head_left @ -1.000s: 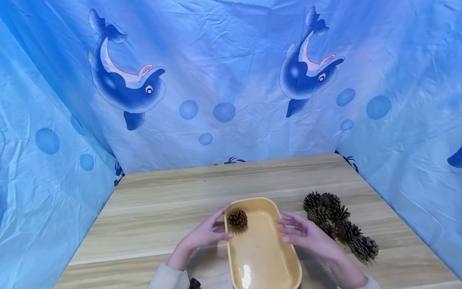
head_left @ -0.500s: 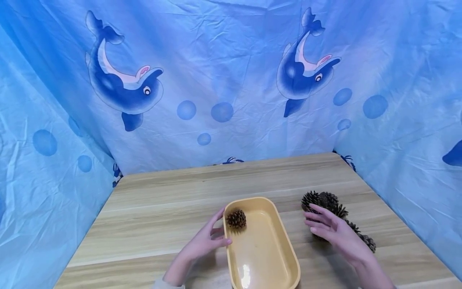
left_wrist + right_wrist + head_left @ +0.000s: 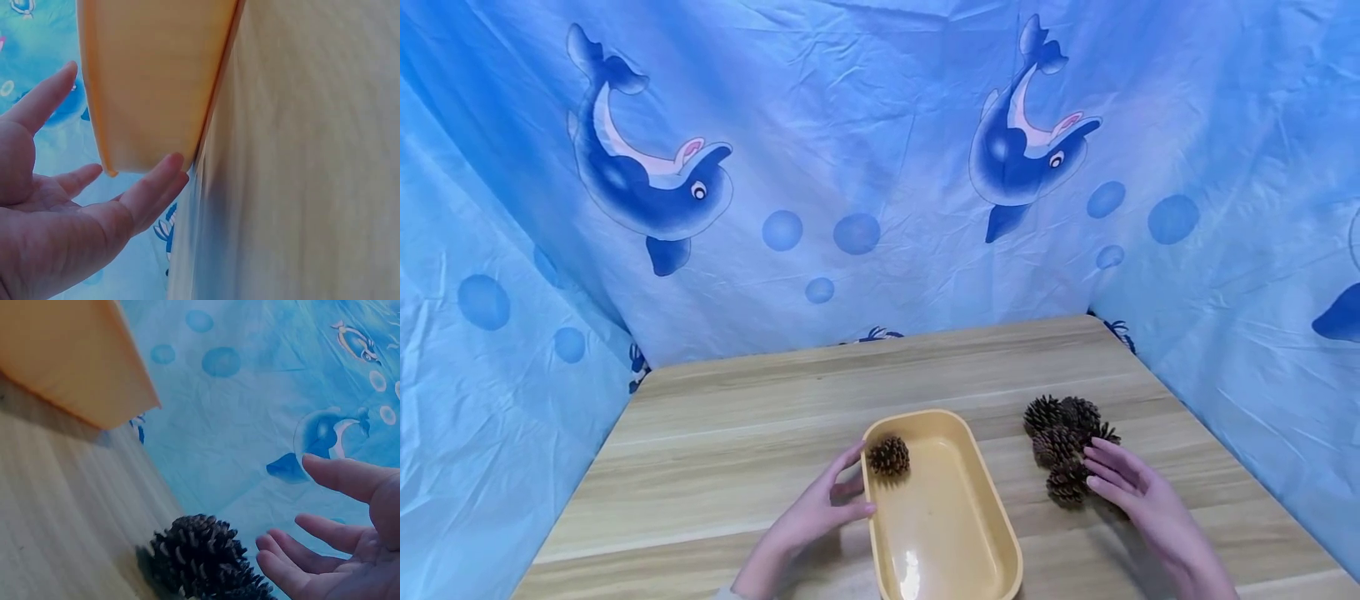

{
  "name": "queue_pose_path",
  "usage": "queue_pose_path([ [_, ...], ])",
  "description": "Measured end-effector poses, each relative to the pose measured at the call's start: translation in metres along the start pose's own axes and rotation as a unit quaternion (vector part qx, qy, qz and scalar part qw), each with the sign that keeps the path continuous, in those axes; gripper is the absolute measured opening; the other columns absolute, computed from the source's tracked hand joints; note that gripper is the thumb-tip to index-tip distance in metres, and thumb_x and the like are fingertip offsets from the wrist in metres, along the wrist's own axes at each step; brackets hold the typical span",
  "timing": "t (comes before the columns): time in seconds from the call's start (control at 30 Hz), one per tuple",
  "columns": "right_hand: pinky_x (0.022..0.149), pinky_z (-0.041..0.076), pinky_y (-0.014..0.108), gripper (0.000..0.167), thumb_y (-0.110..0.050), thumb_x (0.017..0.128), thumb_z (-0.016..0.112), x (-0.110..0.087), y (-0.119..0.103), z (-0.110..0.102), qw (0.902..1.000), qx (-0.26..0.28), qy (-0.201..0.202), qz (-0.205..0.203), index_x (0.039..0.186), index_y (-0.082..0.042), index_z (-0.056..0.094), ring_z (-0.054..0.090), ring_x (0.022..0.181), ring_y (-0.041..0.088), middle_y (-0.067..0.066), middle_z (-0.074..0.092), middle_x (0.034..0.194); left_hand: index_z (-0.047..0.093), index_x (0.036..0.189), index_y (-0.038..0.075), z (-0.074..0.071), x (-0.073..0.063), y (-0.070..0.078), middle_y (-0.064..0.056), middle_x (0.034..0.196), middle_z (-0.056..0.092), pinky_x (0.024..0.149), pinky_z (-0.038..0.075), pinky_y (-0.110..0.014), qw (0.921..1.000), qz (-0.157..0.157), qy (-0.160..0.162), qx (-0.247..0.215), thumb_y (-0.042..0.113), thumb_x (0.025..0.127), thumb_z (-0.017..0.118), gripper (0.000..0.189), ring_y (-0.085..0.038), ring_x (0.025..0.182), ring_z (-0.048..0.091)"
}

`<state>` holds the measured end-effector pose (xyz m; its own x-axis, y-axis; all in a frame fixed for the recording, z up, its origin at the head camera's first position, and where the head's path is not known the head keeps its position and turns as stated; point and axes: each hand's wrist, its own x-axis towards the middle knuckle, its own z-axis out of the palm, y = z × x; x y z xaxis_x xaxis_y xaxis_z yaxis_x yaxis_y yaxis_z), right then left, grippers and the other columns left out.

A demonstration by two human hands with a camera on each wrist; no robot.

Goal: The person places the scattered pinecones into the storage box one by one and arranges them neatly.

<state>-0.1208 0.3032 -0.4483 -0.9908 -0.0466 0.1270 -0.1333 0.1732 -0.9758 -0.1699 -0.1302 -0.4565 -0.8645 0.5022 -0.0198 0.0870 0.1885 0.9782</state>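
Nearest: one glossy yellow-orange plastic-looking tray [image 3: 943, 517], rounded rectangle, near end running out of view, on a pale wood-grain counter [image 3: 737, 433]. Left hand [image 3: 808, 508] at tray's left wall, grip wide, thumb tip at the rim; cannot tell if it presses. Right hand [image 3: 1150, 504], well right of tray, grip wide, holding nothing, fingertips at a cluster of dark brown woody pinecones [image 3: 1056, 446] on the counter; at least five show, hand covers part, exact count unclear. One brown scaly pinecone [image 3: 889, 457] inside tray, far left corner. Behind, counter's far edge meets creased blue fabric sheeting [image 3: 880, 108], hung at back and both sides: two whole printed blue dolphins [image 3: 651, 187] on back, part of a third figure at right edge, round blue bubbles [image 3: 857, 233] scattered around.
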Motion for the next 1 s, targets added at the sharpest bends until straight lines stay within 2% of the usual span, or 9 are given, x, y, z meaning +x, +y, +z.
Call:
queue_pose_path([
  [0.1,0.084,0.046,0.002,0.062,-0.012,0.094,0.061,-0.003,0.001,0.002,0.9971,-0.063,0.028,0.032,0.145,0.007,0.031,0.050,0.106,-0.021,-0.030,0.054,0.124,0.017,0.156,0.013,0.000,-0.001,-0.002,-0.031,0.157,0.009,0.097,0.054,-0.046,0.9999,0.001,-0.011,-0.009,0.010,0.085,0.071,0.089,-0.055,0.132,0.037],
  [0.3,0.083,0.039,-0.004,0.068,-0.030,0.094,0.064,-0.006,0.000,0.010,0.9821,-0.165,0.046,0.079,0.145,0.003,0.034,0.033,0.101,-0.032,0.026,0.039,0.148,0.017,0.155,0.013,0.000,-0.003,-0.004,-0.032,0.157,0.006,0.098,0.053,-0.045,0.9989,-0.006,-0.037,-0.029,0.013,0.085,0.071,0.089,-0.055,0.134,0.036],
  [0.33,0.083,0.038,-0.004,0.069,-0.030,0.093,0.064,-0.006,0.000,0.011,0.9798,-0.178,0.047,0.079,0.145,0.004,0.034,0.040,0.105,-0.027,0.029,0.038,0.148,0.018,0.155,0.013,0.000,-0.003,-0.005,-0.032,0.157,0.006,0.098,0.053,-0.044,0.9988,-0.007,-0.039,-0.030,0.013,0.085,0.071,0.089,-0.054,0.134,0.036],
  [0.43,0.084,0.036,-0.006,0.070,-0.029,0.092,0.066,-0.005,0.002,0.014,0.9765,-0.193,0.048,0.082,0.144,0.005,0.034,0.053,0.125,0.008,0.030,0.037,0.148,0.017,0.155,0.013,0.000,-0.002,-0.007,-0.033,0.157,0.006,0.098,0.054,-0.042,0.9988,-0.004,-0.043,-0.025,0.013,0.085,0.071,0.089,-0.054,0.132,0.038],
  [0.53,0.084,0.032,-0.008,0.072,-0.028,0.091,0.067,-0.004,0.004,0.017,0.9754,-0.200,0.049,0.078,0.144,0.007,0.033,0.036,0.134,0.047,0.032,0.035,0.148,0.016,0.156,0.013,-0.001,-0.001,-0.009,-0.032,0.157,0.004,0.100,0.053,-0.040,0.9986,0.004,-0.048,-0.024,0.012,0.085,0.070,0.089,-0.053,0.133,0.038],
  [0.63,0.085,0.031,-0.009,0.072,-0.027,0.090,0.068,-0.003,0.006,0.019,0.9747,-0.205,0.055,0.070,0.144,0.007,0.034,0.037,0.133,0.048,0.031,0.036,0.147,0.015,0.156,0.015,-0.002,0.000,-0.013,-0.030,0.158,0.003,0.101,0.052,-0.039,0.9981,0.012,-0.053,-0.028,0.011,0.086,0.069,0.089,-0.053,0.135,0.036],
  [0.77,0.085,0.032,-0.009,0.069,-0.025,0.088,0.070,-0.004,0.007,0.021,0.9724,-0.217,0.068,0.052,0.141,0.007,0.038,0.052,0.123,0.013,0.032,0.041,0.144,0.014,0.156,0.017,-0.003,0.001,-0.019,-0.028,0.159,0.003,0.101,0.052,-0.037,0.9982,0.021,-0.052,-0.021,0.012,0.087,0.069,0.088,-0.052,0.136,0.035],
  [0.83,0.085,0.032,-0.009,0.069,-0.024,0.088,0.071,-0.004,0.006,0.021,0.9715,-0.222,0.067,0.048,0.140,0.007,0.039,0.052,0.121,0.012,0.032,0.042,0.143,0.013,0.156,0.018,-0.004,0.001,-0.021,-0.028,0.159,0.004,0.101,0.052,-0.037,0.9984,0.026,-0.049,-0.012,0.012,0.088,0.068,0.088,-0.052,0.135,0.036],
  [1.0,0.091,0.040,0.000,0.072,-0.026,0.088,0.070,-0.002,0.004,0.021,0.9674,-0.241,0.051,0.058,0.142,0.008,0.036,0.042,0.129,0.047,0.033,0.039,0.144,0.013,0.157,0.019,-0.006,0.002,-0.023,-0.029,0.158,0.006,0.099,0.053,-0.037,0.9985,0.035,-0.041,0.004,0.012,0.088,0.068,0.088,-0.051,0.133,0.039],
])
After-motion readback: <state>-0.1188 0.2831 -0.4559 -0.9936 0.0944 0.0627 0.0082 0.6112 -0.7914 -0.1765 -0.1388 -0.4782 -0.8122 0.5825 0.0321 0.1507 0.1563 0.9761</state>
